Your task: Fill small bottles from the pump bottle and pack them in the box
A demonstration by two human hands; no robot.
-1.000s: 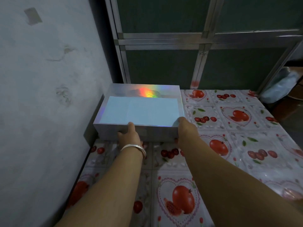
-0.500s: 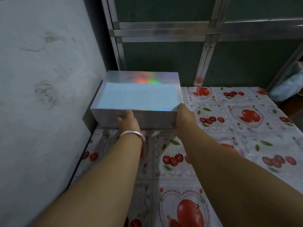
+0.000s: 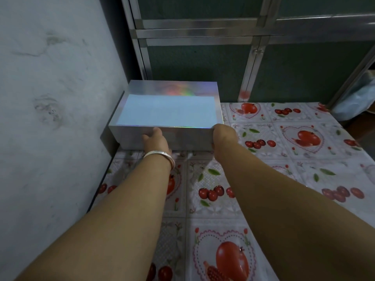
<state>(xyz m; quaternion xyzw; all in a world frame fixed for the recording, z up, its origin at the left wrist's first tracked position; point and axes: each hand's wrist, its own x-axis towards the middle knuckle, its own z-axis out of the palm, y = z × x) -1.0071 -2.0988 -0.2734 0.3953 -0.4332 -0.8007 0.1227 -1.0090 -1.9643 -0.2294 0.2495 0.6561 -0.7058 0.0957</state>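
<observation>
A closed silver holographic box [image 3: 188, 138] with a pale blue top panel stands on the table in the far left corner, close to the wall and the window frame. My left hand [image 3: 155, 140], with a silver bangle on its wrist, presses its fingers against the box's front wall near the middle. My right hand [image 3: 224, 136] holds the front right corner of the box; its fingers are hidden behind the hand. No pump bottle or small bottles are in view.
The table carries a tablecloth [image 3: 284, 163] printed with pomegranates and cherries. A grey plaster wall [image 3: 50, 118] runs along the left edge. A metal-framed dark window [image 3: 203, 37] stands behind the box. A plastic bag [image 3: 357, 102] lies at far right.
The box has slid away from me over the cloth, toward the window frame and wall corner. Both hands stayed on its front and moved with it.
</observation>
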